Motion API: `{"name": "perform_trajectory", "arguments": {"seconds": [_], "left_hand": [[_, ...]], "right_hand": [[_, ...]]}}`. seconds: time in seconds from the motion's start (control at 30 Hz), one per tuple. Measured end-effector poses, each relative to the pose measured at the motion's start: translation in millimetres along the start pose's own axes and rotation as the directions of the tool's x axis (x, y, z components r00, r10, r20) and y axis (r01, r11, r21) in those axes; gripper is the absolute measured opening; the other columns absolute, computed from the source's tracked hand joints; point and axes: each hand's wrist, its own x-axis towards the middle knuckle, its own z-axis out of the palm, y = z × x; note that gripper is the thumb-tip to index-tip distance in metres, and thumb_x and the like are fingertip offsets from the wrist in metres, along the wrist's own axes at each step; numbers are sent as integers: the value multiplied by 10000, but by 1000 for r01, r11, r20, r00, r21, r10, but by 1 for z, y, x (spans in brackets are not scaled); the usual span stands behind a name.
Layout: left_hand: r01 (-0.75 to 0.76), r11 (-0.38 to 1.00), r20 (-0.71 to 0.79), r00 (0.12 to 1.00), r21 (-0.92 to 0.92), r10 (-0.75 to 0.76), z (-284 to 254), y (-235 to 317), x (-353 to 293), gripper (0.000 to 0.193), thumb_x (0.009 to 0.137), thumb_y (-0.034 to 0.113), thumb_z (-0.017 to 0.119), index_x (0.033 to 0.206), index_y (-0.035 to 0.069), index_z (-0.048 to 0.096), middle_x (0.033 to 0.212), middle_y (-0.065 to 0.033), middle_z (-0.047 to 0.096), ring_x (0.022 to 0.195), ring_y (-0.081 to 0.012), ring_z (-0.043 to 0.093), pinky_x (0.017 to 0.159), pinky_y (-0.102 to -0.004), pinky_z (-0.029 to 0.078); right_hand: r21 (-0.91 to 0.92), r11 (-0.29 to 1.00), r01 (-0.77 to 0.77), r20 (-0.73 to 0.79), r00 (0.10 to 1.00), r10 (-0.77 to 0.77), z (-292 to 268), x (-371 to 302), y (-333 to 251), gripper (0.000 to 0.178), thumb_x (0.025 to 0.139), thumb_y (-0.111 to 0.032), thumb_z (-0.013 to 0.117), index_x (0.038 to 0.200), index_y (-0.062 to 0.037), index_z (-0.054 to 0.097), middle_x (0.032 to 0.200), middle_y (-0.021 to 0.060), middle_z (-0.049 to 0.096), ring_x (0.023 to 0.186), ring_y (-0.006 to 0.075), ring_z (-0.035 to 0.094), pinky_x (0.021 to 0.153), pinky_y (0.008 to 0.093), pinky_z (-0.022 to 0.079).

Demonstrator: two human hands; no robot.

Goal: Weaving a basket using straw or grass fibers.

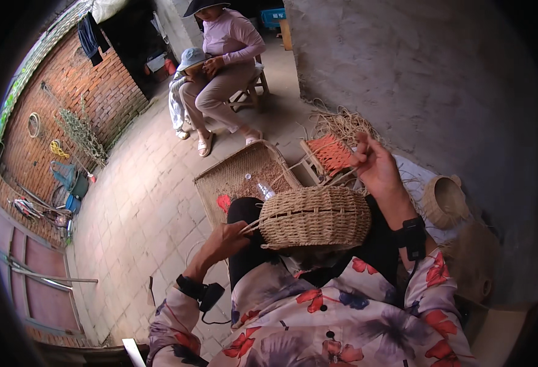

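A woven basket [315,218] of tan twisted cord rests on my lap, its side toward me, with a dark gap running along the weave. My left hand [225,241] is closed on thin cord strands at the basket's left end. Above the basket's right end, my right hand [376,164] is raised with its fingers curled together. A pale strand runs from the basket toward that hand, but whatever its fingers pinch is too small to make out.
Before my knees lies a shallow woven tray [217,177] holding a clear plastic bottle [265,190]. Right of it are a stool with an orange woven seat [329,154], loose cord [348,125] and another basket [445,200]. Farther back, a seated person [229,67] holds a child [190,73].
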Motion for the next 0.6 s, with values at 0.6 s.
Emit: {"name": "perform_trajectory", "arguments": {"seconds": [0.6], "left_hand": [[342,-470,347,935,-814,79,168,37,9,285,1046,274,562,1227,58,606,1074,-66,691,973,-187,683,893,-343,565]], "right_hand": [[-728,675,120,-253,868,-427,-89,-35,-72,277,1008,-253,552,1164,-42,641,776,-11,544,550,22,445,435,195,304]]}}
